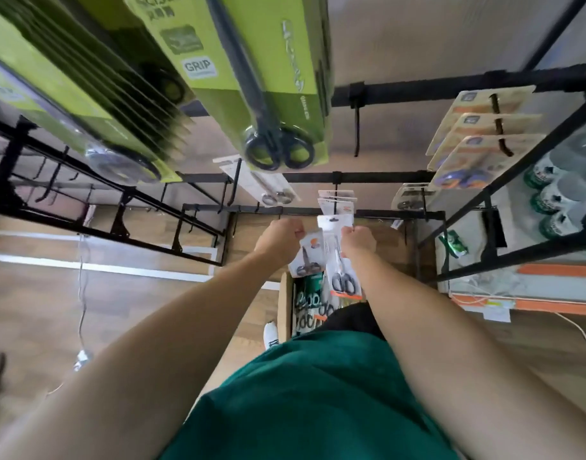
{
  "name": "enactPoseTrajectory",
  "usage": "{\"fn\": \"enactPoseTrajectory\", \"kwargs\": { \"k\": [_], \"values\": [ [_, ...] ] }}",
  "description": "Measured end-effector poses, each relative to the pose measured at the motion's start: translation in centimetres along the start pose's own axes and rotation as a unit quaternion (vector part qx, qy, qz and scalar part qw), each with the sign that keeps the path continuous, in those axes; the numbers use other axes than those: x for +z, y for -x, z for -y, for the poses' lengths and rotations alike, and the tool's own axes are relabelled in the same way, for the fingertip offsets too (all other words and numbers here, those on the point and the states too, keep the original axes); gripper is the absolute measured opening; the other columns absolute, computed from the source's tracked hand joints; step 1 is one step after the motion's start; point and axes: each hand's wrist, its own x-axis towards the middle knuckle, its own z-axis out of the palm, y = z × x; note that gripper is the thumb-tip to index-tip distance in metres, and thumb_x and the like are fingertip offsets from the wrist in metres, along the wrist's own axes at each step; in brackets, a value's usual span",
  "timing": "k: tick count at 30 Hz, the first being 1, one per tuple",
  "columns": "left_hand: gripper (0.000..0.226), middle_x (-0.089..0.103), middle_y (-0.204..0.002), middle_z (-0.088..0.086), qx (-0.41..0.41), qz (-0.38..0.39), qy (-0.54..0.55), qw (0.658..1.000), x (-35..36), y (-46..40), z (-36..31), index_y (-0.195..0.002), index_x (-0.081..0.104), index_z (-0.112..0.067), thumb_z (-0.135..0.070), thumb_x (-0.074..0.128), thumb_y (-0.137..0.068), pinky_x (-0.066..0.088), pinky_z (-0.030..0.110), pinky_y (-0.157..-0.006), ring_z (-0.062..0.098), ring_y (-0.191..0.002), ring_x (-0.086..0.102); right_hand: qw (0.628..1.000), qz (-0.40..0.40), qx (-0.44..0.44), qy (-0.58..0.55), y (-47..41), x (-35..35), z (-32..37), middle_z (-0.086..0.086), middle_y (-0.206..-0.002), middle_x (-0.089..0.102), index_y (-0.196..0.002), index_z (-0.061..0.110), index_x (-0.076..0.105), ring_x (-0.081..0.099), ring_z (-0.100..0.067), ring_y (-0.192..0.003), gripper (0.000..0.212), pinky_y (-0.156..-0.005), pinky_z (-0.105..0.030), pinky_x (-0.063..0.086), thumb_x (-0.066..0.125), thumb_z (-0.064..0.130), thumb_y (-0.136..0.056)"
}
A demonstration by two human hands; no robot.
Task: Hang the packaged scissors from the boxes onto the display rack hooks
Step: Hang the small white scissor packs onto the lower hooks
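My left hand (pixel 280 239) grips a small white scissors pack (pixel 307 257) by its upper edge. My right hand (pixel 358 240) pinches a longer white pack of black-handled scissors (pixel 339 260) near its top, just under a hook (pixel 335 197) that carries several white packs. Below my hands an open cardboard box (pixel 286 305) on the floor holds several more packaged scissors. The black display rack (pixel 384 91) rises in front of me, with green scissors packs (pixel 268 78) hanging close overhead.
Orange-carded scissors (pixel 477 151) hang on hooks at the right. A bare hook (pixel 356 131) sticks out from the upper bar. Green-labelled bottles (pixel 557 200) sit on a shelf at the far right. A cable (pixel 82 293) trails over the wooden floor at left.
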Motion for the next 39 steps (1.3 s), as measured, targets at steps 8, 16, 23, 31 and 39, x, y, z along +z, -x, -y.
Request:
{"fn": "enactPoseTrajectory", "kwargs": {
  "k": [8, 16, 23, 31, 39],
  "values": [
    [0.019, 0.063, -0.084, 0.004, -0.022, 0.000, -0.009, 1.000, 0.1, -1.0, 0.8, -0.083, 0.061, -0.018, -0.008, 0.053, -0.097, 0.044, 0.027, -0.063, 0.018, -0.069, 0.056, 0.999, 0.000, 0.031, 0.031, -2.1, 0.4, 1.3, -0.018, -0.130, 0.061, -0.126, -0.002, 0.059, 0.060, -0.033, -0.119, 0.038, -0.095, -0.036, 0.051, 0.037, 0.021, -0.105],
    [0.028, 0.058, -0.075, -0.001, -0.040, 0.010, -0.008, 0.999, -0.6, -1.1, 1.8, -0.073, 0.054, -0.024, -0.008, 0.051, -0.097, 0.040, 0.026, -0.060, 0.019, -0.068, 0.053, 0.990, 0.092, 0.077, 0.072, -1.4, 0.6, 1.0, -0.016, -0.130, 0.057, -0.137, 0.000, 0.049, 0.060, -0.026, -0.090, 0.044, -0.082, -0.033, 0.054, 0.051, 0.021, -0.100],
    [0.022, 0.066, -0.092, 0.004, -0.024, 0.025, -0.023, 0.999, -0.3, -1.2, 0.8, -0.087, 0.062, -0.022, -0.006, 0.050, -0.096, 0.050, 0.029, -0.068, 0.022, -0.079, 0.062, 0.952, 0.294, -0.078, 0.029, 2.0, 1.2, -1.4, 0.001, -0.149, 0.048, -0.149, 0.020, 0.039, 0.050, -0.023, -0.133, 0.071, -0.113, -0.050, 0.038, 0.073, 0.030, -0.088],
    [0.020, 0.069, -0.103, 0.007, 0.008, 0.016, -0.017, 1.000, -0.1, -1.0, 0.6, -0.104, 0.067, -0.019, -0.012, 0.050, -0.097, 0.045, 0.029, -0.068, 0.023, -0.084, 0.059, 0.959, 0.214, -0.178, 0.056, 3.4, 0.2, -1.2, -0.002, -0.135, 0.058, -0.140, 0.014, 0.050, 0.057, -0.021, -0.121, 0.046, -0.102, -0.040, 0.046, 0.050, 0.040, -0.102],
    [0.038, 0.066, -0.124, 0.004, 0.038, 0.047, -0.021, 0.998, -0.2, -0.1, 1.1, -0.132, 0.058, -0.024, -0.016, 0.055, -0.095, 0.053, 0.036, -0.085, 0.023, -0.104, 0.063, 0.985, 0.069, -0.129, 0.096, 3.0, 0.3, -2.6, -0.006, -0.121, 0.061, -0.134, 0.012, 0.052, 0.060, -0.020, -0.099, 0.040, -0.076, -0.033, 0.045, 0.040, 0.038, -0.106]
  ]
}}
